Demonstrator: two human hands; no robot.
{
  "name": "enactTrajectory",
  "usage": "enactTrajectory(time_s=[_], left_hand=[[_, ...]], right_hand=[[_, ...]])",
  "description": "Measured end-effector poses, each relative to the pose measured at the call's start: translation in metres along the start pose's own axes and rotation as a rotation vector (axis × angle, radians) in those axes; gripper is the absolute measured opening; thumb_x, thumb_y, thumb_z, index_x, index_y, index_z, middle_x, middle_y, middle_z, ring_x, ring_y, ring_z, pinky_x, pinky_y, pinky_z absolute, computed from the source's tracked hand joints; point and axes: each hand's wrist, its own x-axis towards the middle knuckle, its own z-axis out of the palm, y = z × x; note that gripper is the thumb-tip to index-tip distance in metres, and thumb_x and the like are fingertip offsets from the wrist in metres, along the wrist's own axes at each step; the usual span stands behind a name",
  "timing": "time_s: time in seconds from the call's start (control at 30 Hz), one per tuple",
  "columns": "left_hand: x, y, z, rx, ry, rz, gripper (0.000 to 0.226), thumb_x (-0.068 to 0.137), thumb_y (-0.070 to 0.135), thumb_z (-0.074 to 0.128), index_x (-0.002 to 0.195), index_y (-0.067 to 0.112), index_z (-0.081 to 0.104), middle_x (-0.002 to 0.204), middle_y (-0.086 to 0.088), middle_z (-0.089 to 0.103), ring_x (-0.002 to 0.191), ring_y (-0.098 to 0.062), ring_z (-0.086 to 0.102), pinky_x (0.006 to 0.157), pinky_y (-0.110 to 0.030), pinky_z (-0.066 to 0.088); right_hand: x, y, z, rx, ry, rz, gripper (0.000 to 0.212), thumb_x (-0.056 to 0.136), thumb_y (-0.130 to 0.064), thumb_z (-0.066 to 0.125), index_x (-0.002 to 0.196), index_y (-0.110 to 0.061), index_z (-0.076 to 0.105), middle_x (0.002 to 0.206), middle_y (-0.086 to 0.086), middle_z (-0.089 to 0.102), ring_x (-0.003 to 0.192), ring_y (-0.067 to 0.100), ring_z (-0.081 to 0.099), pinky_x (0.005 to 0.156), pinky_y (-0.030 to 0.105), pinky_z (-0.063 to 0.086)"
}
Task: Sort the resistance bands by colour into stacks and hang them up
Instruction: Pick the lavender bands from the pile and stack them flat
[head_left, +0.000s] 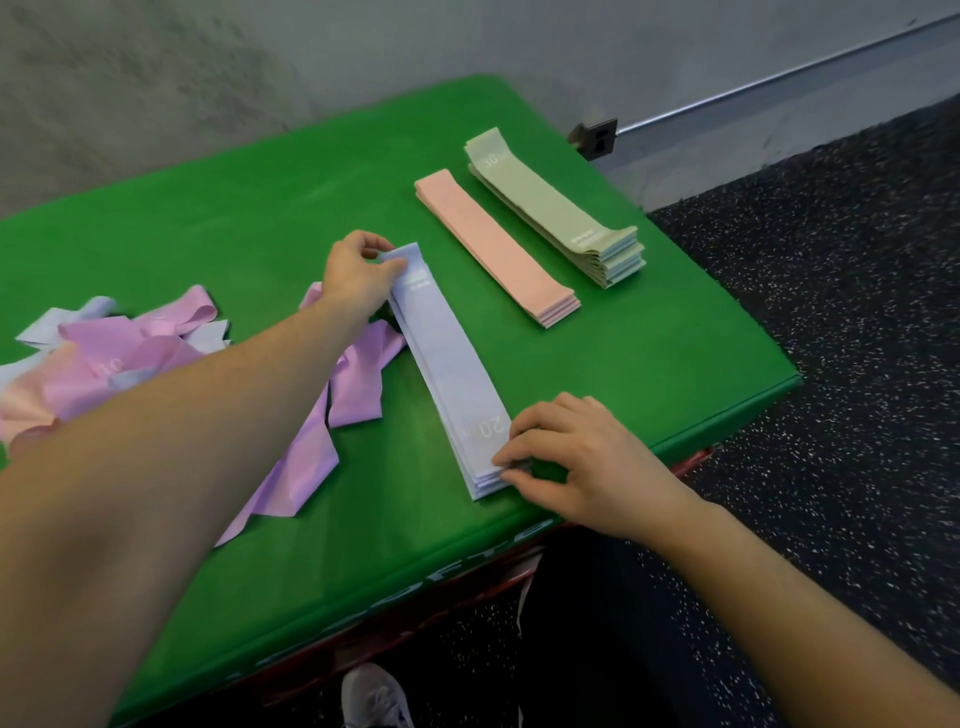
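Squaring up the lavender stack (451, 364) mid-frame, left hand (358, 275) pinching its far end, right hand (566, 457) pinching the near corner — light, floppy, likely slippery, best gripped by both ends.

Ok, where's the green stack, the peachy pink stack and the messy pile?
green band stack (550, 208), head view, top band's middle.
peach band stack (493, 244), head view, top band's middle.
unsorted band pile (156, 343), head view, pink band.

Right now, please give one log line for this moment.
step: squaring lavender band stack | left hand: pinches far end | right hand: pinches near end
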Motion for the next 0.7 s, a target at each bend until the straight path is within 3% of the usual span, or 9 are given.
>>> enactTrajectory(time_s=[0.07, 0.13, 0.2, 0.3, 0.47, 0.7], left_hand=[[0.003, -0.004, 0.0, 0.026, -0.028, -0.008, 0.032, 0.092, 0.015, 0.069, 0.121, 0.015, 0.058, 0.106, -0.002, 0.057, 0.084, -0.012, 0.055, 0.064, -0.021, 0.043], [0.003, -0.002, -0.002, 0.081, -0.05, -0.001, 0.033, 0.092, 0.016, 0.069, 0.124, 0.017, 0.059, 0.108, -0.004, 0.059, 0.082, -0.012, 0.056, 0.068, -0.025, 0.048], [0.003, 0.0, -0.002, 0.23, -0.037, 0.045, 0.03, 0.092, 0.024, 0.068, 0.122, 0.021, 0.063, 0.123, -0.006, 0.059, 0.101, -0.022, 0.059, 0.086, -0.038, 0.053], [-0.005, 0.007, -0.003, 0.469, 0.045, 0.167, 0.028, 0.095, 0.031, 0.065, 0.123, 0.026, 0.064, 0.139, -0.004, 0.047, 0.131, -0.026, 0.042, 0.11, -0.042, 0.034], [-0.034, 0.013, -0.019, 0.418, 0.028, 0.336, 0.027, 0.098, 0.028, 0.059, 0.124, 0.023, 0.061, 0.137, 0.0, 0.045, 0.132, -0.019, 0.038, 0.113, -0.037, 0.027], [-0.09, -0.018, -0.079, 0.388, 0.0, 0.38, 0.017, 0.099, 0.023, 0.055, 0.113, 0.021, 0.065, 0.131, -0.002, 0.052, 0.126, -0.02, 0.042, 0.11, -0.041, 0.031]], right_hand=[[-0.001, 0.0, 0.0, -0.004, -0.002, 0.002, 0.015, 0.092, -0.037, 0.067, 0.104, -0.031, 0.073, 0.101, -0.015, 0.062, 0.086, 0.007, 0.051, 0.075, 0.025, 0.035], [-0.002, 0.0, 0.002, -0.008, -0.003, 0.017, 0.014, 0.092, -0.037, 0.067, 0.103, -0.031, 0.073, 0.102, -0.015, 0.061, 0.087, 0.006, 0.051, 0.076, 0.024, 0.032], [-0.003, -0.001, 0.002, -0.019, -0.012, 0.035, 0.014, 0.092, -0.037, 0.067, 0.103, -0.031, 0.074, 0.102, -0.014, 0.061, 0.088, 0.006, 0.05, 0.077, 0.024, 0.032], [-0.002, -0.005, 0.001, -0.042, -0.03, 0.046, 0.017, 0.092, -0.037, 0.065, 0.106, -0.031, 0.072, 0.104, -0.014, 0.06, 0.091, 0.006, 0.049, 0.078, 0.026, 0.036], [0.001, -0.018, -0.008, -0.037, 0.022, 0.091, 0.027, 0.094, -0.038, 0.061, 0.119, -0.029, 0.066, 0.11, -0.011, 0.057, 0.095, 0.004, 0.045, 0.082, 0.032, 0.043], [0.021, -0.049, -0.012, 0.033, 0.016, 0.079, 0.018, 0.094, -0.032, 0.059, 0.109, -0.028, 0.069, 0.104, -0.011, 0.062, 0.094, 0.01, 0.051, 0.083, 0.036, 0.046]])
